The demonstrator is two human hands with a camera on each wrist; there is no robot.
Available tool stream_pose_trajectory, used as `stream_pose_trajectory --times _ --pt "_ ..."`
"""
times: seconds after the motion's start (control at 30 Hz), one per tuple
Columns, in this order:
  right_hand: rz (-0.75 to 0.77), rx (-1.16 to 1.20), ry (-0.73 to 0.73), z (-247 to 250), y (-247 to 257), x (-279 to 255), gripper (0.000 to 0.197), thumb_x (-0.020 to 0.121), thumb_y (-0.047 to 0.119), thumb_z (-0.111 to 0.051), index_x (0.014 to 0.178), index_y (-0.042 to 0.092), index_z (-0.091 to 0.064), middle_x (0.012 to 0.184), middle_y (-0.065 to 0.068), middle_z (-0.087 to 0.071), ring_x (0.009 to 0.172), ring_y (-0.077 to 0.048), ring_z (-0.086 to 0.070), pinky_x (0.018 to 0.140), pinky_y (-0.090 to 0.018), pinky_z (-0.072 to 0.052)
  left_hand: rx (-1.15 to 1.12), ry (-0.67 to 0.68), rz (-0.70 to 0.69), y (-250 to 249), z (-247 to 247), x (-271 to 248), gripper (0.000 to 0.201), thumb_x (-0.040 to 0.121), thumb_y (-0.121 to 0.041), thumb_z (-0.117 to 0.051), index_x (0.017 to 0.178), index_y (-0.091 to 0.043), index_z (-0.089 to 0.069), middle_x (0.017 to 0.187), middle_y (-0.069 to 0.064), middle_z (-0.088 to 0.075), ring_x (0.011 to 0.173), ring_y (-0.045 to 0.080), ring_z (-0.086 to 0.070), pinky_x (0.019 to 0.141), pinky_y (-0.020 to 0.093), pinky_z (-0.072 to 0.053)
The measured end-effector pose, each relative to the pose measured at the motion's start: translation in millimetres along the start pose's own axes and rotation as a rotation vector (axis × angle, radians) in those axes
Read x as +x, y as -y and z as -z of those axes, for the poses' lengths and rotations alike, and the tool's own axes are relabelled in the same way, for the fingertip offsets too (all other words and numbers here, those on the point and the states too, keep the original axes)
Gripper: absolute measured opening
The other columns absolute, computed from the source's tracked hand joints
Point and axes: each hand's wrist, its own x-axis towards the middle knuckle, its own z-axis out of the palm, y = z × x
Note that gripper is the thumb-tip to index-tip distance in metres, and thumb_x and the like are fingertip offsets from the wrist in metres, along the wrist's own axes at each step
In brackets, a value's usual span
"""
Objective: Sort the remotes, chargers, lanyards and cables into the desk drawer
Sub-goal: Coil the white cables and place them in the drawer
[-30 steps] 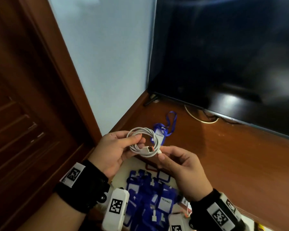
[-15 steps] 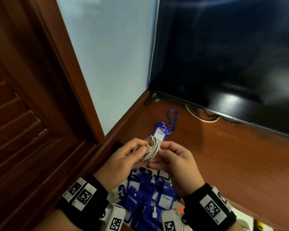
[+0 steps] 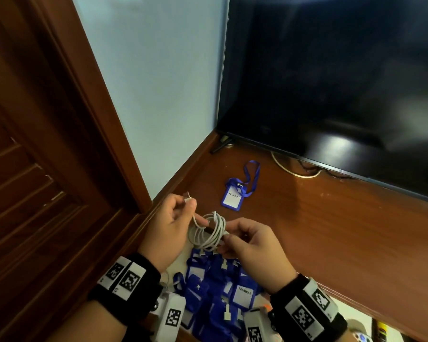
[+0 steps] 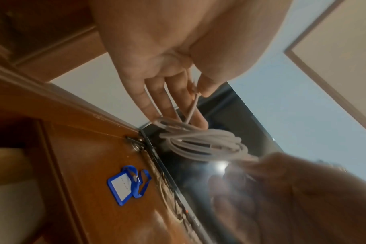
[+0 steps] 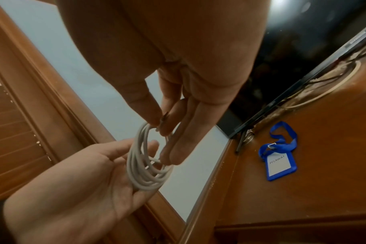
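Note:
A coiled white cable (image 3: 209,232) hangs between my two hands above the open drawer. My left hand (image 3: 189,206) pinches the cable's plug end between thumb and forefinger, its other fingers straight against the coil (image 4: 203,142). My right hand (image 3: 229,239) pinches the coil's right side between thumb and fingertips (image 5: 163,127). In the right wrist view the coil (image 5: 144,166) lies against the left palm. A blue lanyard with a badge holder (image 3: 232,197) marked PELAWAT lies flat on the wooden desk (image 3: 331,230). Several more blue lanyards (image 3: 220,290) are heaped in the drawer below my hands.
A large black TV (image 3: 331,82) stands at the back of the desk, with a pale cord (image 3: 294,171) looped under it. A white wall and a wooden door frame (image 3: 97,119) close off the left side. Small items show at the bottom right corner.
The left hand has drawn the cable's plug end out and up to the left. The coil, gripped edge-on between both hands before, now hangs open and sits slightly lower.

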Motion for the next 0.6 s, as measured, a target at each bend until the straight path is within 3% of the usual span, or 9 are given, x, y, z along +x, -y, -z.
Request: stream_pose_trajectory --times 0.07,0.13,0.27,0.43,0.53,0.6 --pt "0.006 -0.009 -0.004 -1.2 -0.3 1.4 0.020 0.101 0.003 -0.058 0.103 0.013 -0.075 0.087 -0.012 -0.079 0.078 -0.021 -0.076 0.075 -0.032 -0.063 0.079 0.078 -0.032 1.5 -3.0 -5.5 0.014 0.104 -0.028 -0.057 0.103 -0.015 -0.060 0.087 0.000 -0.078 0.081 0.009 -0.074 0.073 0.018 -0.053" --pt "0.004 -0.006 -0.010 -4.1 0.5 2.9 0.021 0.101 0.002 -0.057 0.105 0.012 -0.074 0.088 -0.013 -0.078 0.078 -0.021 -0.077 0.074 -0.032 -0.063 0.133 0.137 -0.069 4.6 -7.2 -12.6 0.010 0.102 -0.027 -0.060 0.100 -0.017 -0.064 0.091 -0.004 -0.077 0.081 0.004 -0.072 0.068 0.015 -0.052" --pt "-0.012 -0.002 -0.029 -7.5 0.3 7.2 0.019 0.102 0.004 -0.057 0.108 0.013 -0.073 0.089 -0.010 -0.079 0.077 -0.021 -0.078 0.070 -0.030 -0.063 0.152 0.129 -0.101 9.9 -11.8 -21.0 0.006 0.100 -0.028 -0.064 0.105 -0.023 -0.065 0.096 -0.009 -0.078 0.088 0.001 -0.074 0.074 0.017 -0.056" --pt "-0.015 -0.026 -0.039 -8.2 -5.2 14.2 0.025 0.101 0.001 -0.056 0.107 0.016 -0.074 0.093 -0.008 -0.078 0.077 -0.021 -0.078 0.072 -0.036 -0.065 0.167 0.147 -0.092 13.2 -8.9 -21.0 0.018 0.093 -0.019 -0.075 0.109 -0.021 -0.066 0.094 -0.007 -0.080 0.088 0.004 -0.075 0.076 0.020 -0.059" --pt "0.013 -0.149 -0.062 -13.3 -12.2 17.1 0.025 0.100 0.003 -0.057 0.111 0.018 -0.072 0.101 -0.008 -0.072 0.074 -0.017 -0.078 0.073 -0.041 -0.065 0.197 0.038 -0.097 17.0 -2.6 -13.8 0.012 0.092 -0.018 -0.077 0.099 -0.018 -0.068 0.086 -0.006 -0.079 0.079 0.005 -0.075 0.071 0.020 -0.058" --pt "0.053 -0.258 -0.071 -17.0 -19.7 19.4 0.024 0.098 0.005 -0.058 0.111 0.019 -0.072 0.103 -0.005 -0.064 0.073 -0.012 -0.077 0.073 -0.040 -0.064 0.141 -0.044 -0.051 19.8 2.9 -6.6 0.009 0.091 -0.016 -0.077 0.097 -0.017 -0.069 0.085 -0.003 -0.079 0.080 0.009 -0.076 0.074 0.029 -0.061"
